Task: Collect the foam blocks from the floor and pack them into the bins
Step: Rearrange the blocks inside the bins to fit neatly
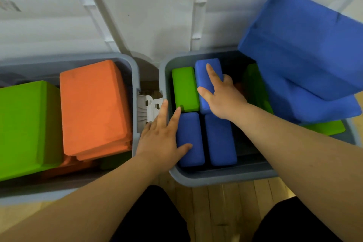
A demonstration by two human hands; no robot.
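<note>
Our right hand (222, 98) clasps the far blue block (202, 78) in the bin (196, 180), its length running away from us. Our left hand (159, 141) lies spread on the near blue block (193, 129).

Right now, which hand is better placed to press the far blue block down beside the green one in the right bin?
Right. The right hand rests on the far blue block, fingers over its top and right edge. The left hand lies flat on the near blue block and the bin rim.
</note>
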